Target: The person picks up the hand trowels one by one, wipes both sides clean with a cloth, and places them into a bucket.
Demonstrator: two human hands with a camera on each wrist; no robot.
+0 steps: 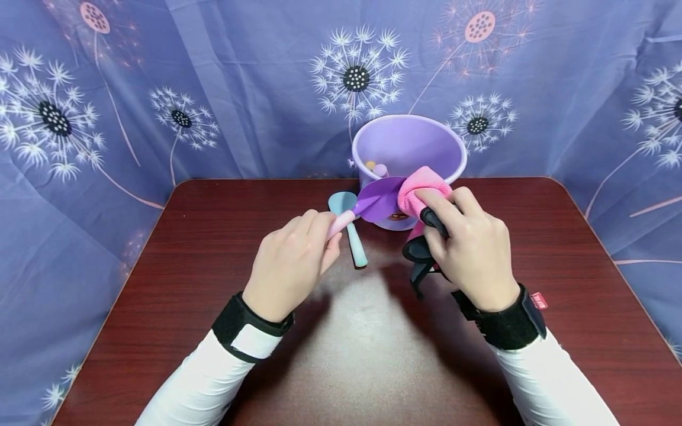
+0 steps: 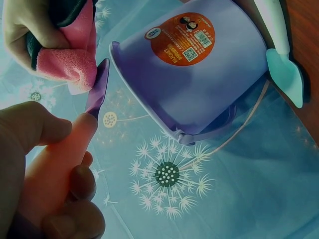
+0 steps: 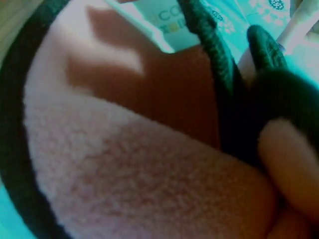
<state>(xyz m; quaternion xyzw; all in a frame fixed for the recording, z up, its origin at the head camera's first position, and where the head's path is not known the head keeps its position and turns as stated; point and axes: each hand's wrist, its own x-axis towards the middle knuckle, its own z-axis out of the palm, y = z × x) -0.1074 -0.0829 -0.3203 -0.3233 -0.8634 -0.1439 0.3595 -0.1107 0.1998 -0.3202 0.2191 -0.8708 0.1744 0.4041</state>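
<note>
My left hand (image 1: pixel 295 257) grips the pink handle of a toy shovel (image 1: pixel 380 198) and holds it up in front of the bucket. In my right hand (image 1: pixel 474 245) is a bunched pink cloth (image 1: pixel 423 189) with black edging, which meets the tip of the shovel's purple blade. The left wrist view shows the thumb laid along the shovel handle and the cloth (image 2: pixel 70 69) at the blade's end. Up close in the right wrist view, the cloth (image 3: pixel 139 174) fills most of the picture, its black edge beside the fingers (image 3: pixel 289 159).
A purple bucket (image 1: pixel 410 127) stands at the table's back edge, with a few small things inside. Beside it on the brown table (image 1: pixel 213 266) lies a teal toy shovel (image 1: pixel 358 248). Behind hangs a blue curtain (image 1: pixel 256 106) with dandelion prints.
</note>
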